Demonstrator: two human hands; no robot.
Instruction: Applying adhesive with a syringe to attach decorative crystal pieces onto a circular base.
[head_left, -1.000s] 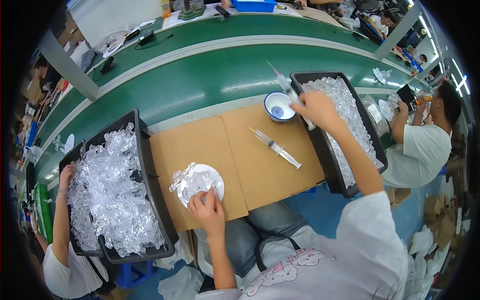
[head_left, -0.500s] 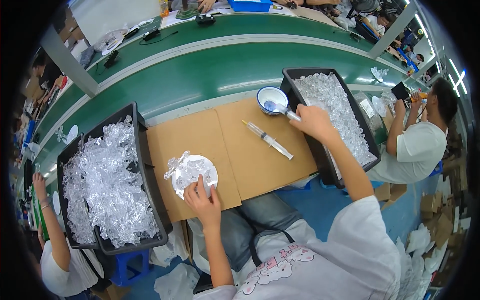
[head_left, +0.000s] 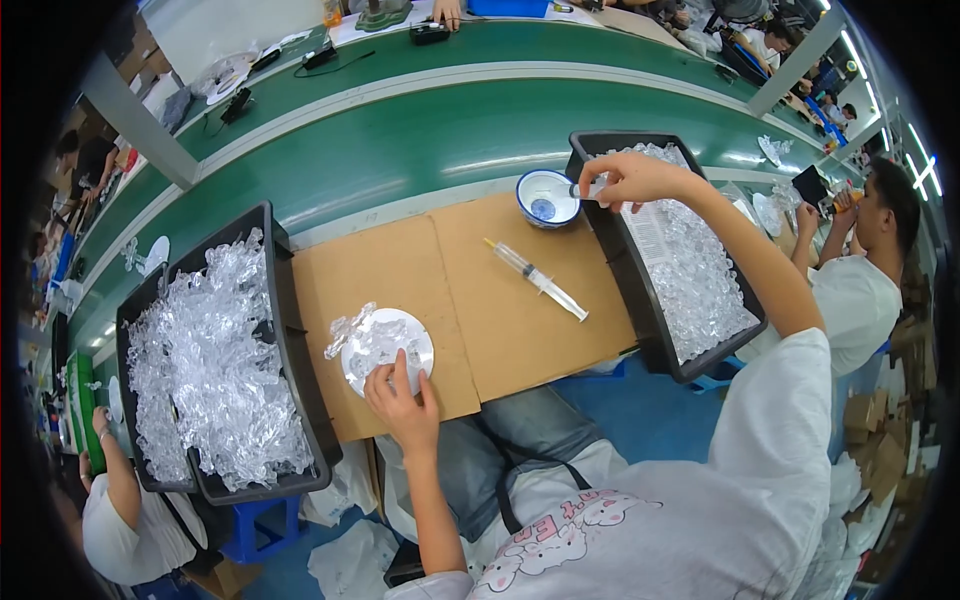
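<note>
My left hand [head_left: 402, 400] lies with fingers spread on the near edge of a white round disc [head_left: 388, 372]. Clear plastic pieces [head_left: 350, 328] rest on the disc and over its left side. My right hand [head_left: 640, 182] is raised at the near left of the right bin, closed on a clear tube-shaped tool [head_left: 586, 192]. The tool's tip is at the right rim of a blue-and-white bowl [head_left: 545, 208]; its exact kind is hard to make out. A syringe [head_left: 538, 280] with a yellowish tip lies on the cardboard [head_left: 450, 330] between my hands.
Black bins heaped with clear plastic pieces stand left [head_left: 318, 420] and right [head_left: 655, 335] of the cardboard. A paper label lies on the right heap. Behind runs a green bench [head_left: 420, 140]. People sit nearby at both sides, one on the right [head_left: 850, 290].
My right hand has moved up and away with the tube-shaped tool, lifting it out of the bowl to its right rim. My left hand has stayed on the disc.
</note>
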